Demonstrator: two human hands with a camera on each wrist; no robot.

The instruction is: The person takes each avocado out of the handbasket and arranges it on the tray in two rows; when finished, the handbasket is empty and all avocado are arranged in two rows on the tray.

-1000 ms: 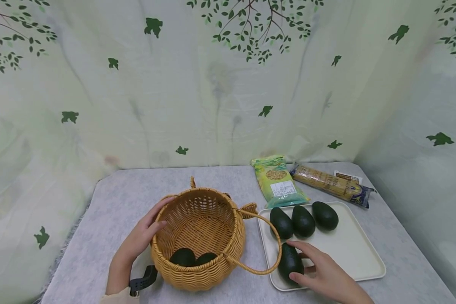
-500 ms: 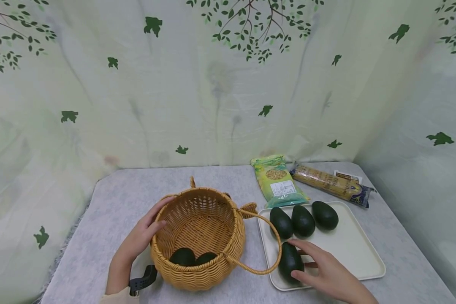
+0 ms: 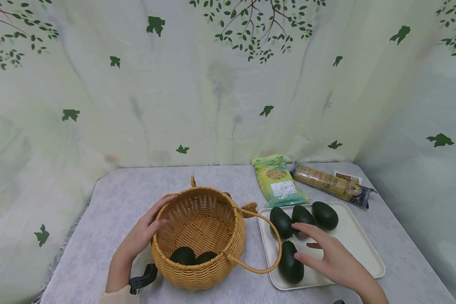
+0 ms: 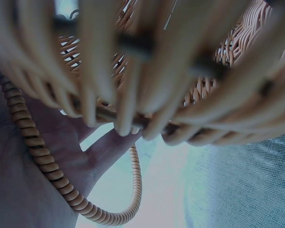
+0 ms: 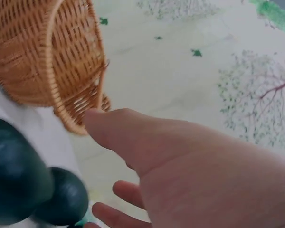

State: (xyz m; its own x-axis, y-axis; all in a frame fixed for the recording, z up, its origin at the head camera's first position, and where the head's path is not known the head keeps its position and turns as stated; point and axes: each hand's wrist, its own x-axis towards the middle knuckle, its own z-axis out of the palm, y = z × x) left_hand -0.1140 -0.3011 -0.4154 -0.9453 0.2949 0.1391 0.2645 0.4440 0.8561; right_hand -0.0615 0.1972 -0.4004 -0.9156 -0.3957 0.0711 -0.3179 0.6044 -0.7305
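a staged tabletop set: leaf-printed curtain [image 3: 220,84] draped around a grey-clothed table [image 3: 129,190] with packaged groceries [image 3: 277,181]

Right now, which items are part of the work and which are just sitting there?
In use: basket, held at its rim by the left hand; avocados; tray; right hand open over them.
Idle: green snack bag, pasta packet.
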